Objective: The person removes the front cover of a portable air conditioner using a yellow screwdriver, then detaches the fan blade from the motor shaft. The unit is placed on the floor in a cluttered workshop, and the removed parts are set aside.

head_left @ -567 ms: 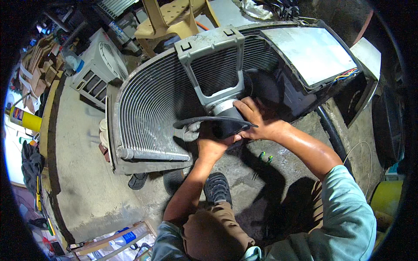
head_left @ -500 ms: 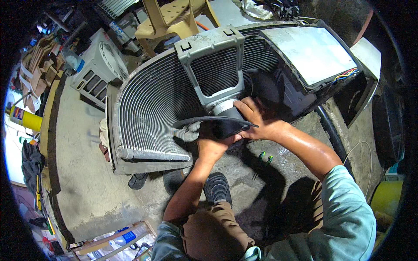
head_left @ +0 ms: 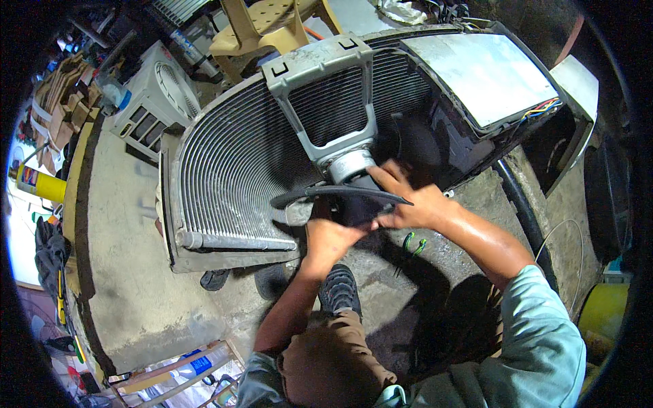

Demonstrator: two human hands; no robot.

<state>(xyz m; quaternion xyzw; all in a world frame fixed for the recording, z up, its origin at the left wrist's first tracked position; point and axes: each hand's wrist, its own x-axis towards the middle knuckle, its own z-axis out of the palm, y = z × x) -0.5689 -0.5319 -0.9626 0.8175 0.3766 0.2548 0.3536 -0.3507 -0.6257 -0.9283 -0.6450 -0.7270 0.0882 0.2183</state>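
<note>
A black plastic fan blade [head_left: 340, 193] is at the grey fan motor [head_left: 349, 165], which sits at the bottom of a grey metal bracket [head_left: 371, 126]. My left hand [head_left: 331, 239] grips the fan from below, its fingers partly hidden under the blade. My right hand [head_left: 411, 200] wraps round the fan's right side, fingers slightly blurred and reaching up beside the motor. Whether the fan still touches the motor shaft I cannot tell. Behind them curves the finned condenser coil [head_left: 218, 170] of an opened air-conditioner outdoor unit.
A metal cover [head_left: 483, 78] with coloured wires lies at the unit's right. On the floor below my right hand is a green-handled tool [head_left: 411, 243]. A beige plastic chair [head_left: 262, 30] stands behind, and another outdoor unit [head_left: 153, 102] at left. A yellow can [head_left: 44, 185] lies far left.
The fan blade has shifted slightly right and down, and more of the motor's underside shows. My right hand has moved a little to the right with it. My left hand stays underneath.
</note>
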